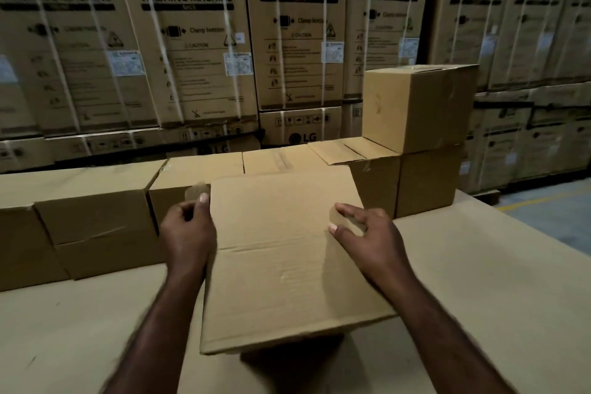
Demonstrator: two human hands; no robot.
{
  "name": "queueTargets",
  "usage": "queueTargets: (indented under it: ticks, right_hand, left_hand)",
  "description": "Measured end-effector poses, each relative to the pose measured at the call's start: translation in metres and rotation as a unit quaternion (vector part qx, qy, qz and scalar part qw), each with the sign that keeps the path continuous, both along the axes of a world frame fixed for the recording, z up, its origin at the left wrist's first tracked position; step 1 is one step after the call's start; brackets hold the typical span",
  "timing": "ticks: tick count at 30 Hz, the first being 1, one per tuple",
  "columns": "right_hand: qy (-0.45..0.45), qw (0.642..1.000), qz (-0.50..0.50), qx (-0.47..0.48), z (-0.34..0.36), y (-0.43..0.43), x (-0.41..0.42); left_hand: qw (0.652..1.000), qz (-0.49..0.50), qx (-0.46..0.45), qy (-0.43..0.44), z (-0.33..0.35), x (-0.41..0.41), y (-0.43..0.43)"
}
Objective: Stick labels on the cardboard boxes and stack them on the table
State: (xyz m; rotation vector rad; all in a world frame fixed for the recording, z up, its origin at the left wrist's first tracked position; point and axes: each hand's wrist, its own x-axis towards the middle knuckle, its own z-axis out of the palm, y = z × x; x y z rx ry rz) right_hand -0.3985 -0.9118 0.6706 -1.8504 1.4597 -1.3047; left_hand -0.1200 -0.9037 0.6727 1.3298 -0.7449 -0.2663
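Fingers point(348, 210) of the right hand point(371, 237) are resting loosely spread on the box point(281, 265) at table point(486, 272) centre, while the left hand point(188, 230), at the box's ten o'clock, is gripping a disc point(195, 192).

The cardboard box point(287, 259) before you sits on the table point(479, 281). Your right hand point(367, 233) rests on it; your left hand point(188, 230), at its left edge, pinches a round piece point(195, 191). A row of boxes point(92, 221) runs behind and left of it, with a stacked pair point(419, 112) behind-right and washing machine cartons point(198, 41) farthest back.
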Motion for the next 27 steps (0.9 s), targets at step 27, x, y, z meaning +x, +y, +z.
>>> queueTargets:
  ticks: [27]
  right_hand:
    - [-0.096,0.973,0.065,-0.198,0.141,-0.201,-0.195]
  left_hand:
    - [0.954,-0.129,-0.268,-0.045,0.195,-0.203,-0.124]
